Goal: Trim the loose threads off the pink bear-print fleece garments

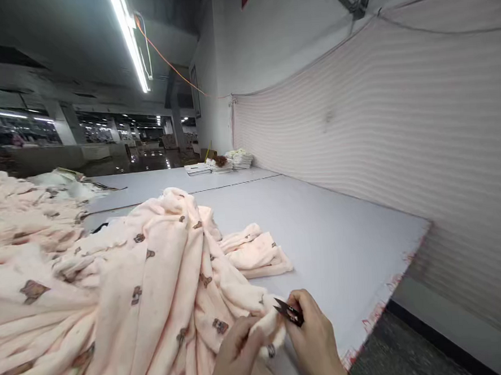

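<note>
A big pile of pale pink fleece fabric (pixel 124 274) with small brown bear prints covers the left half of a grey table (pixel 330 233). My left hand (pixel 237 355) pinches a corner of this fabric near the table's front edge. My right hand (pixel 315 342) is closed around small black thread snips (pixel 288 311), whose blades point left at the pinched fabric corner. A smaller folded piece of the same fleece (pixel 254 252) lies just behind.
A striped cloth wall (pixel 399 127) runs along the right of the table. Stacks of folded white items (pixel 232 161) sit at the far end. More pink fabric (pixel 18 207) is heaped at far left. The table's right edge (pixel 392 286) drops to a dark floor.
</note>
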A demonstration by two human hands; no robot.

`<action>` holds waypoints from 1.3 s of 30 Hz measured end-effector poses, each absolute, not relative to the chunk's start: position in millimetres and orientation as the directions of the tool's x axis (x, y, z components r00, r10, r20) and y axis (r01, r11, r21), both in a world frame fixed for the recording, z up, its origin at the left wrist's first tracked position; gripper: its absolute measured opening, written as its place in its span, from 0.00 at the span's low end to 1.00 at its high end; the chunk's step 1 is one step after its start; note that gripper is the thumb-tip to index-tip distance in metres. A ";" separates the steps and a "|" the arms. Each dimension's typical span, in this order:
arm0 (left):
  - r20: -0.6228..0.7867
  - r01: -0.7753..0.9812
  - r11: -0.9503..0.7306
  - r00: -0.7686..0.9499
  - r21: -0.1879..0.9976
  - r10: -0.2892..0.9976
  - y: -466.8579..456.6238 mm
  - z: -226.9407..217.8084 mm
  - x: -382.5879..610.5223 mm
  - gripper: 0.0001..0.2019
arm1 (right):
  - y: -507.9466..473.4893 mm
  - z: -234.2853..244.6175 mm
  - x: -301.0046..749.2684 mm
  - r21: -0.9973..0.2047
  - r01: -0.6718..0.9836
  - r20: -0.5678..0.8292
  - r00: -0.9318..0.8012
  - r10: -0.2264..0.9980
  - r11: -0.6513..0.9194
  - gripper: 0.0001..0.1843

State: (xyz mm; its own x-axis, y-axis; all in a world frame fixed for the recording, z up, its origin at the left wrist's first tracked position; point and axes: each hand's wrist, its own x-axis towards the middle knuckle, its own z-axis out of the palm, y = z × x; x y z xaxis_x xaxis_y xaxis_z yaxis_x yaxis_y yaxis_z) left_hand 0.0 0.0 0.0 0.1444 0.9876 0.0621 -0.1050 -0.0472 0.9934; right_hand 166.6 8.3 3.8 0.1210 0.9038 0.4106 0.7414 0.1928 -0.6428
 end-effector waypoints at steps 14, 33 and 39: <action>-0.121 -0.558 0.293 0.324 0.776 0.938 -3.8 15.3 -0.8 0.15 | -18.1 38.8 165.2 -0.662 0.650 0.332 -0.193 0.923 0.374 0.11; 0.606 0.662 -0.482 0.053 0.574 0.794 -5.9 -5.6 -20.4 0.08 | -14.0 39.1 163.4 -0.706 0.583 0.310 -0.258 0.915 0.403 0.13; 0.035 0.761 -0.445 0.489 0.471 0.872 17.6 1.1 -13.6 0.06 | 57.8 18.2 182.3 -0.671 0.701 0.371 0.035 0.928 0.241 0.10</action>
